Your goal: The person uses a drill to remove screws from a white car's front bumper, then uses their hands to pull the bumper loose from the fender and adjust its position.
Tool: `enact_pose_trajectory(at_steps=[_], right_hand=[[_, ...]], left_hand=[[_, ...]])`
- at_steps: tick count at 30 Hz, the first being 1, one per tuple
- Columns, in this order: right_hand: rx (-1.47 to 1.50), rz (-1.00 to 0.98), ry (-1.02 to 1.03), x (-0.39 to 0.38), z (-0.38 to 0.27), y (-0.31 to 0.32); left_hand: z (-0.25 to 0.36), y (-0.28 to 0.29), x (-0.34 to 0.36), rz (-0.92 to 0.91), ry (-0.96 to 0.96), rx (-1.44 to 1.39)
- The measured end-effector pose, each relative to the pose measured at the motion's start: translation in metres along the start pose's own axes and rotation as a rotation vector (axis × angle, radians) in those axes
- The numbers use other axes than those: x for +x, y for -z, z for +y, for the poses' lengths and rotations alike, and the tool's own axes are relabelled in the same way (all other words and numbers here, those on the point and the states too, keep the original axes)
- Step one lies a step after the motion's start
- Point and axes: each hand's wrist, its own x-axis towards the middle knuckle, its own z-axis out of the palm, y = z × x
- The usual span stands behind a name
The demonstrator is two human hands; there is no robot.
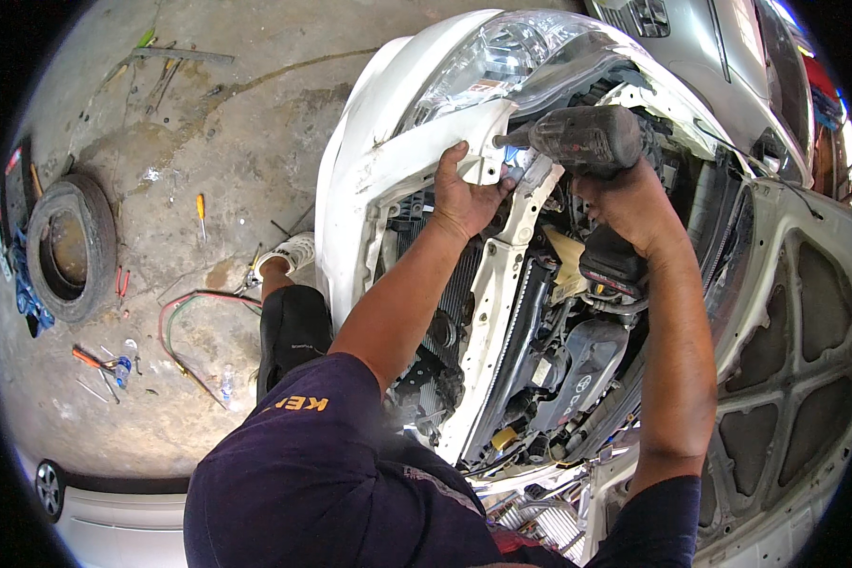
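My right hand (634,204) is wrapped round the grip of a dark, worn cordless impact wrench (592,137), its battery pack (611,260) below my wrist. The tool lies level, its thin nose pointing left at the inner corner of the white bumper cover (417,151). Just beneath that nose, my left hand (469,199) grips the bumper's corner tab, thumb up on the white face and fingers partly hidden behind it. Whether the tip sits on a fastener I cannot tell. Beyond both hands is the clear headlight (502,62).
Under my arms lie the white crossbar (488,327) and engine cover (582,374). A raised hood (786,379) stands right; a silver car (691,38) is beyond. On the floor are a tyre (71,248), a screwdriver (201,216) and a hose (208,295). A shoe (293,251) is beside the bumper.
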Motion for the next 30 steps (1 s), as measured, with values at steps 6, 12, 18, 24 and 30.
enact_pose_trajectory(at_steps=[6, 12, 18, 24, 30], right_hand=[[0.084, -0.004, -0.055, -0.002, -0.006, 0.001], [0.005, -0.001, 0.102, 0.005, 0.004, 0.001], [-0.017, -0.019, 0.106, 0.004, 0.005, 0.002], [-0.072, -0.012, 0.146, 0.000, -0.003, 0.002], [-0.069, -0.021, 0.106, 0.001, -0.001, 0.002]], left_hand=[[0.001, 0.004, 0.004, -0.004, 0.002, -0.018], [0.000, 0.000, 0.002, 0.017, -0.005, -0.003], [-0.001, 0.003, 0.004, 0.002, 0.000, 0.001], [-0.001, 0.007, 0.006, -0.002, 0.003, -0.007], [-0.001, 0.004, 0.006, 0.001, -0.008, -0.008]])
